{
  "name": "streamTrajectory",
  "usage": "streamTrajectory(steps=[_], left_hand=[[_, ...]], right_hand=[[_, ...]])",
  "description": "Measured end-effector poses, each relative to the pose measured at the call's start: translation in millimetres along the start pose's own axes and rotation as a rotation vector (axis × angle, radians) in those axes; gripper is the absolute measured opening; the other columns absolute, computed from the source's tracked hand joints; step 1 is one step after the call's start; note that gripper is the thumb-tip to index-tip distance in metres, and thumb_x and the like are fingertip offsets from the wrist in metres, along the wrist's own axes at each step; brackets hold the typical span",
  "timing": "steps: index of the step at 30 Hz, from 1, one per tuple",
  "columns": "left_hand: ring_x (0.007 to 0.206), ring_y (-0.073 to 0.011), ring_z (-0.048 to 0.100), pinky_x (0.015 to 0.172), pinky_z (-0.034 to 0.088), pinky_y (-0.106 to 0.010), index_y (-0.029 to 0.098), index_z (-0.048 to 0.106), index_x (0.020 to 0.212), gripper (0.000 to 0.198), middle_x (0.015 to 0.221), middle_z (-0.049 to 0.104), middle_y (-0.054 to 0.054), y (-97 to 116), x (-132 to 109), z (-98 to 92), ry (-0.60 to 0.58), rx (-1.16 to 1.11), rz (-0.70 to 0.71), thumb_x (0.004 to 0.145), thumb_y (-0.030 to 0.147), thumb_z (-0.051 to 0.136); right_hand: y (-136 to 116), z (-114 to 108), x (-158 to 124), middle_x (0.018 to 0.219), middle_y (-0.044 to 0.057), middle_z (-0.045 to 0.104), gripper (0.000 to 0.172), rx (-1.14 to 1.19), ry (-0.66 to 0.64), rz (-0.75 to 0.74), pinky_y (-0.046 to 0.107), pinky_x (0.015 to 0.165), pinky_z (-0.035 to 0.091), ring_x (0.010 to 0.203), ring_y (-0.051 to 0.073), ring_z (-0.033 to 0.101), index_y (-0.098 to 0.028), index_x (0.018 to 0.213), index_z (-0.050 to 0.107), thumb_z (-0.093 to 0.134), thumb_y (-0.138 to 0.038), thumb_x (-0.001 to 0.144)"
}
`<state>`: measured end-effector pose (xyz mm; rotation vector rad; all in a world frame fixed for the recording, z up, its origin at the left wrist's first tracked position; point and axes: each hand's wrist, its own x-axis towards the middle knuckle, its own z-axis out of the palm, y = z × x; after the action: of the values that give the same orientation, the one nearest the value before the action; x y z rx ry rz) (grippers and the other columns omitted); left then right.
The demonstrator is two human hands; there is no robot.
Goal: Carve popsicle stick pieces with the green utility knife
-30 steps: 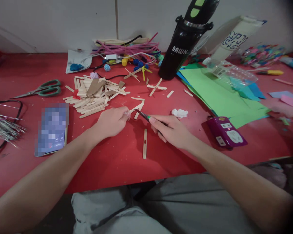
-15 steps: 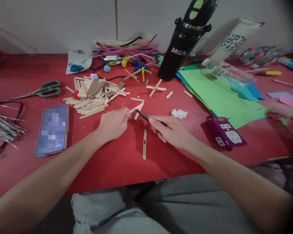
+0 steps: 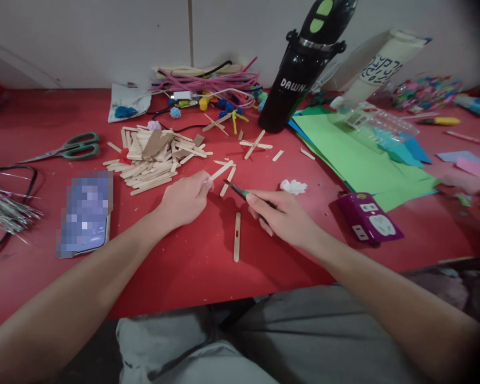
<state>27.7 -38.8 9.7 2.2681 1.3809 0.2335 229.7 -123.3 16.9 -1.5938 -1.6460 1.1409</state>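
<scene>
L hand [image 3: 187,200] grips stick [image 3: 221,170]; R hand [image 3: 278,213] w/ tool [image 3: 237,190] (dark).

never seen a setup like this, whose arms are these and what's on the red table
No machine here: those are a person's two bare arms, seen by a camera worn on the head, looking forward and down. All the pictures come from it. The left hand holds a flat, pale wooden stick; the right hand grips a slim, dark tool with a green band, too small to identify surely. On the red table lie a heap of pale wooden sticks, green-handled metal scissors, light green paper sheets and a purple plastic box with sockets. A black bottle marked DAWN stands behind.
</scene>
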Motion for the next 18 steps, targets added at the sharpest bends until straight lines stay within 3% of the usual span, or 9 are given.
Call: streamTrajectory(steps=[5,18], left_hand=[[0.081,-0.0231,0.060,0.062,0.031,-0.032,0.023,0.050,0.083,0.029,0.081,0.063,-0.004,0.7,0.9,-0.7,-0.032,0.056,0.005,0.094,0.037,0.028],[0.084,-0.0236,0.062,0.062,0.032,-0.032,0.023,0.051,0.084,0.031,0.084,0.067,-0.004,1.8,0.4,0.5,-0.048,0.071,0.012,0.095,0.039,0.028]], right_hand=[[-1.4,-0.2,-2.8,0.047,-0.008,0.037,0.040,0.005,0.025,-0.034,0.025,0.047,0.030,0.039,0.007,0.039,-0.020,0.067,0.044,0.042,-0.044,0.098],[-0.1,-0.2,-0.8,0.052,-0.007,0.038,0.039,0.007,0.006,-0.009,0.025,0.047,0.030,0.041,0.007,0.038,-0.020,0.069,0.047,0.041,-0.046,0.098]])
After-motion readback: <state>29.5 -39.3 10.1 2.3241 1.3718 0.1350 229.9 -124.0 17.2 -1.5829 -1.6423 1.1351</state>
